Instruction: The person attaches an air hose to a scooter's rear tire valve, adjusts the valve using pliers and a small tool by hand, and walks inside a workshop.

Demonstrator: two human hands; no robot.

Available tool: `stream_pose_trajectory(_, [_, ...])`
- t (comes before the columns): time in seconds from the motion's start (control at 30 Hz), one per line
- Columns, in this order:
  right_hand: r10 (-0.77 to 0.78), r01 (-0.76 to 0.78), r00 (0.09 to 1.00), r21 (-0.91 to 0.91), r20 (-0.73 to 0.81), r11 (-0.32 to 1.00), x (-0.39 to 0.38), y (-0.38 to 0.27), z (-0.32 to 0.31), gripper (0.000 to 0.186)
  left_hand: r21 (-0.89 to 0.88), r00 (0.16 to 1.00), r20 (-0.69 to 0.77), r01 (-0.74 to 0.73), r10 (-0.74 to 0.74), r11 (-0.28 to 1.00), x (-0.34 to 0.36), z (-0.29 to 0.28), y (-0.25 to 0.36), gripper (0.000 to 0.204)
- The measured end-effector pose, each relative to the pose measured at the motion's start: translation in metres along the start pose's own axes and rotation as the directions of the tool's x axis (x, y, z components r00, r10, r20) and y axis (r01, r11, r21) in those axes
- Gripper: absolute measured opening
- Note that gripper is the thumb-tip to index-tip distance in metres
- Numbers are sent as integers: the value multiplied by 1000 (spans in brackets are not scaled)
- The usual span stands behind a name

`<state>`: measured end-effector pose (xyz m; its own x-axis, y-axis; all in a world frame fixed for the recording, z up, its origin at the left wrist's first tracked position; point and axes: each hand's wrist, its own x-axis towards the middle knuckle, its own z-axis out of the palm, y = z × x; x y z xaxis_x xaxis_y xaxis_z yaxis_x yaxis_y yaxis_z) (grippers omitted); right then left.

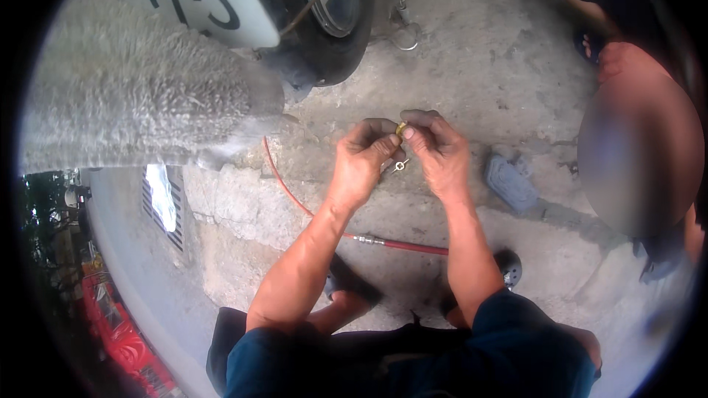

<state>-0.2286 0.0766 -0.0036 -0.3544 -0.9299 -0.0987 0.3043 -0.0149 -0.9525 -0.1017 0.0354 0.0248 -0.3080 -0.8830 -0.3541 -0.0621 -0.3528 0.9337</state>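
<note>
Both my hands meet in front of me over the concrete. A small brass-coloured fitting (400, 130) is pinched between their fingertips. My left hand (361, 158) grips it from the left with thumb and forefinger. From the other side, my right hand (445, 158) closes thumb and fingers on it. Just below sits a small cross-shaped metal piece (400, 166) with a round centre, close to the left fingers. Whether those fingers hold it or it lies lower down, I cannot tell. Fingers hide part of the fitting.
A red hose (417, 248) with a metal coupling (369, 240) crosses the ground beneath my forearms. Ahead stand a black tyre (346, 48) and a white plate (221, 0). A fuzzy grey shape (147, 88) fills the upper left. A bluish block (510, 183) lies right, near another person (638, 74).
</note>
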Motion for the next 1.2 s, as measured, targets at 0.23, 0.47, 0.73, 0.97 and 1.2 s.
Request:
stream_pose_trajectory(0.23, [-287,298,954,-193,83,935,-4,-7,1,13,24,990,-52,-128,129,991,-8,7,5,15])
stream_pose_trajectory(0.47, [-338,341,940,-218,54,914,-7,-9,3,13,72,981,-52,-184,188,980,-9,7,9,16])
stream_pose_trajectory(0.73, [-365,365,930,-245,48,898,-8,-9,5,13,44,989,-44,-141,143,989,-10,7,8,17])
stream_pose_trajectory(0.97, [-219,203,973,-173,-78,964,5,4,-6,16,35,996,12,-84,84,996,-9,15,8,20])
stream_pose_trajectory(1.2, [-187,-119,844,-515,-503,849,64,67,-87,38,262,993,23,110,-120,959,-11,-2,-31,23])
